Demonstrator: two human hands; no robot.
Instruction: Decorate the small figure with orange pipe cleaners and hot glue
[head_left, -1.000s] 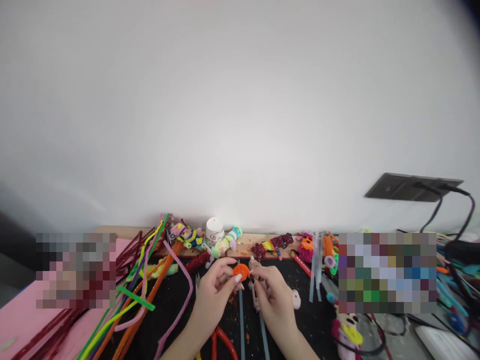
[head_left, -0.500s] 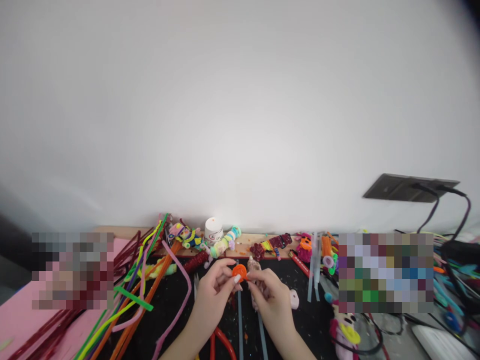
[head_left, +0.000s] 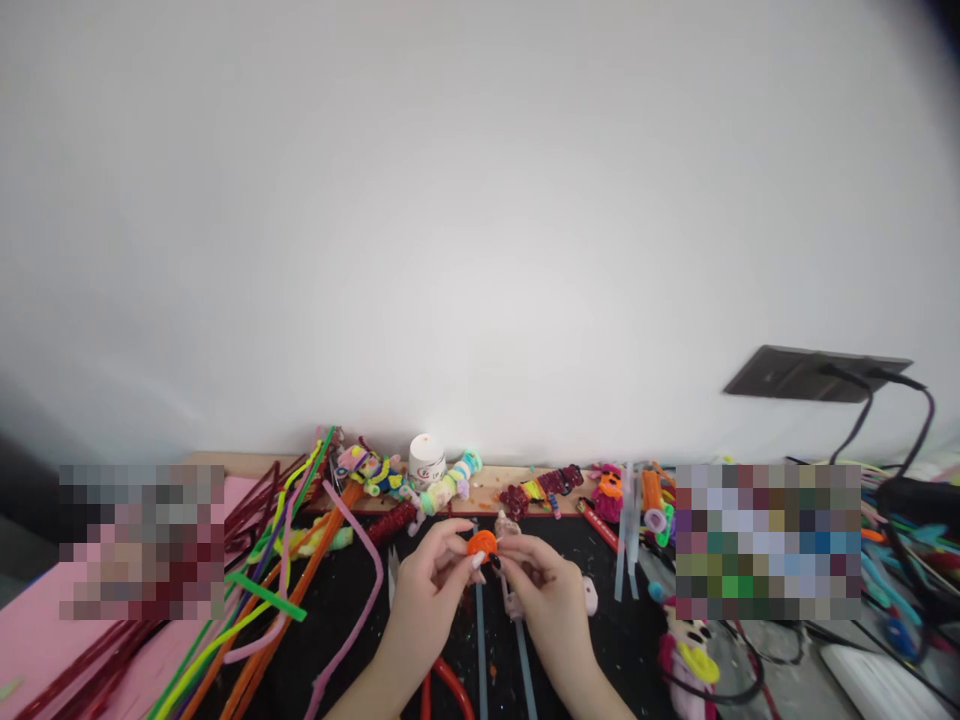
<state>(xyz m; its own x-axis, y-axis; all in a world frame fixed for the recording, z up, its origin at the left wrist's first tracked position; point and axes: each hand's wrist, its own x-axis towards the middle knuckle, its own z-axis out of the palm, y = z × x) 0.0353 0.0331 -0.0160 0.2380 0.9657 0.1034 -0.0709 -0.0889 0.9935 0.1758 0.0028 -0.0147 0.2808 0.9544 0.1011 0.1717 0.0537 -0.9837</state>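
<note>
A small round orange disc [head_left: 481, 544], apparently coiled fuzzy stem, is pinched between the thumb and fingers of my left hand [head_left: 431, 575]. Against the disc's right edge, my right hand [head_left: 547, 590] has its thumb and fingertips pressed together. A small dark piece [head_left: 494, 563] shows at those fingertips; its exact kind is unclear. Partly behind my right hand stands a glue gun [head_left: 508, 525], pale and translucent at the nozzle. Both hands hover over a black mat [head_left: 337, 640]. Below them lie red-handled pliers [head_left: 450, 685] and translucent glue sticks [head_left: 482, 650].
Left are long coloured pipe cleaners [head_left: 247, 640] on pink sheet [head_left: 30, 640]. Along the wall sit a paper cup [head_left: 427, 461] and several fuzzy figures [head_left: 544, 490]. To the right are more glue sticks [head_left: 624, 540], a pink-and-yellow toy [head_left: 694, 650], cables [head_left: 919, 430] and a wall socket [head_left: 810, 373].
The orange disc has turned slightly and shifted a little to the right. A dark piece now shows at its lower right edge, by my right fingertips. Both hands keep their pinch.
</note>
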